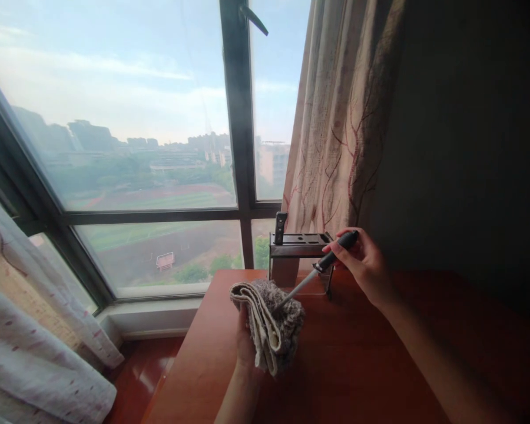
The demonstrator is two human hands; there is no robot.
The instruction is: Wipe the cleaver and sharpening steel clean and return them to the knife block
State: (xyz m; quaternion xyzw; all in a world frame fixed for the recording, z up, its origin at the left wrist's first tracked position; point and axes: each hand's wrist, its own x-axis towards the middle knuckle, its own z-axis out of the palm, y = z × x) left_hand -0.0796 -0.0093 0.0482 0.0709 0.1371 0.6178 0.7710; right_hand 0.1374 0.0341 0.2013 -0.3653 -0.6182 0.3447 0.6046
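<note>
Right grip point(365, 265): closed on the black handle point(339, 250) of a slim grey rod point(299, 287), with thumb and fingertips taking the hold.
Left grip point(246, 347): wrapped round the underside and left side of a thick folded cloth point(269, 321), most fingers hidden by the fabric.
Rod: slanting down from handle to cloth, lower end out of sight at the folds; tucked between layers or merely laid against one, cannot tell.
Cloth: in front of the knife rack point(298, 251), over the left part of the tabletop point(357, 359), near the left edge; fluffy outside, flatter and paler along the folds.
Handle: best held lightly but surely, and drawn straight along the rod's own line; never levered sideways, to avoid dragging the folds apart.
Folds: best pinched evenly around the metal, with full thickness between rod and fingers; beware thin spots near the hidden end.
Roll: a small turn of the handle between strokes, to bring every side of the metal against fabric.
Fluff: likely to catch and bunch; worth smoothing before pressing harder.
Knife rack: standing near the far edge, right of the far left corner, with a black-handled knife point(281, 228) upright at its left end; better to work away from that far edge, for room to move.
</note>
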